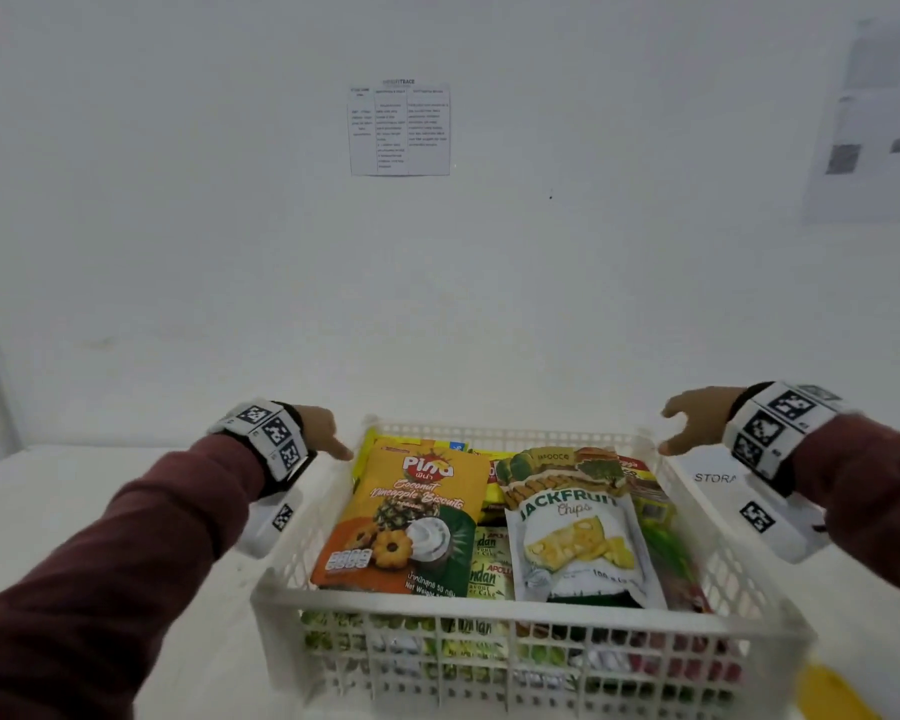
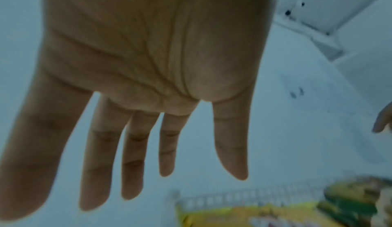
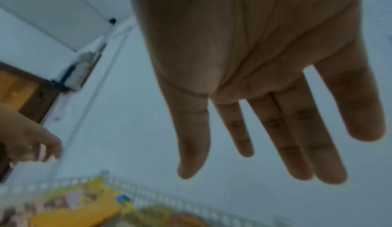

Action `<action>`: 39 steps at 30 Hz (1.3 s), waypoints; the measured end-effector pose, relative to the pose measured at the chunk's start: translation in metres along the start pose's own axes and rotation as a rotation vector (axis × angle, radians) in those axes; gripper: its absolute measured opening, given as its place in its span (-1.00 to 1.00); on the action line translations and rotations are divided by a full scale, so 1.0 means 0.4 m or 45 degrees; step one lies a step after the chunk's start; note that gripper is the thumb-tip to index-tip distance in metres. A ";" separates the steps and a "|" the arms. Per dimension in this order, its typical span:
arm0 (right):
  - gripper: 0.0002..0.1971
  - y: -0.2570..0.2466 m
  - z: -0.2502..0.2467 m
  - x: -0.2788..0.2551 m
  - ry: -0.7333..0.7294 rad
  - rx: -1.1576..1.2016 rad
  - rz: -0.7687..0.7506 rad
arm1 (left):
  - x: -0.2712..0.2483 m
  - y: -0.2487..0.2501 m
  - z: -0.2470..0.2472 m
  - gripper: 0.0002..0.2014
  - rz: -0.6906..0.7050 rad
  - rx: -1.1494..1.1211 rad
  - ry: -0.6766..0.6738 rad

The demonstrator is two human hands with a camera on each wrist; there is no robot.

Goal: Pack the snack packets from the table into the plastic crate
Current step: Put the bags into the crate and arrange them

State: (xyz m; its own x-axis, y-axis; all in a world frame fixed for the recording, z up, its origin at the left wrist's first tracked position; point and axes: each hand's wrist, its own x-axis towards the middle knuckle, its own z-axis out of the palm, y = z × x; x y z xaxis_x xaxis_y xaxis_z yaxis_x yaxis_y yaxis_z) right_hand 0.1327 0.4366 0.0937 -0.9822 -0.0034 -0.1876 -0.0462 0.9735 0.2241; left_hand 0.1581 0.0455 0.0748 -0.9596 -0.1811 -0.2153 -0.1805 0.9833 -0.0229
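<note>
the packing looks all but done, as far as can be judged: the crate [image 1: 515, 631] on the white worktop [image 1: 100, 511] is full of snack packets, and no packet shows on the worktop around it. what may be left is only to lift or shift the crate, though part of the worktop lies outside the pictures.

the left hand [image 1: 323, 431] hovers just beside the crate's far left corner and the right hand [image 1: 697, 420] near its far right corner. both grips are wide, fingers straight and spread, holding nothing; the wrist views show bare palms. whether a fingertip touches the rim cannot be told.

the crate is white plastic lattice, with packets showing through the near wall. on top lie an orange biscuit packet [image 1: 411, 517] at the left and a jackfruit chips pouch [image 1: 572, 532] at the right, side by side and tilted up toward the far wall. a green cake packet [image 1: 489, 563] peeks out between them, a yellow packet [image 1: 417, 443] lies behind, and red ones sit along the right wall. the load sits about level with the rim.
</note>
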 end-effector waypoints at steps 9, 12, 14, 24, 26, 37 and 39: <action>-0.57 0.043 0.141 0.001 -0.256 0.187 0.095 | -0.031 -0.068 0.135 -0.74 -0.107 -0.511 -0.323; -0.60 0.049 0.167 0.004 -0.245 0.238 0.078 | -0.050 -0.082 0.143 -0.58 -0.057 -0.570 -0.358; -0.59 0.049 0.175 -0.007 -0.200 0.263 0.074 | -0.059 -0.090 0.147 -0.57 -0.065 -0.655 -0.335; -0.55 0.052 0.249 -0.024 0.102 0.563 0.025 | -0.082 -0.080 0.211 -0.86 -0.020 -0.602 -0.003; -0.55 0.049 0.260 -0.029 0.156 0.570 0.030 | -0.090 -0.081 0.218 -0.80 0.005 -0.563 0.091; -0.43 -0.014 0.214 -0.034 0.462 0.913 -0.153 | -0.164 -0.222 0.203 -0.66 0.026 -0.676 0.344; -0.45 -0.048 0.187 -0.036 0.501 0.988 -0.174 | -0.190 -0.260 0.193 -0.76 0.032 -0.719 0.385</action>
State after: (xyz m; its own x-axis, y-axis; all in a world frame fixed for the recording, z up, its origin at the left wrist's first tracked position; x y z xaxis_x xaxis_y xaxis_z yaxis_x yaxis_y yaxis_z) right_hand 0.1614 0.4352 0.0208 -0.9752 -0.0705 0.2096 -0.1716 0.8391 -0.5161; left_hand 0.2663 -0.0417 0.0182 -0.9687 -0.2357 0.0775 -0.1637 0.8419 0.5142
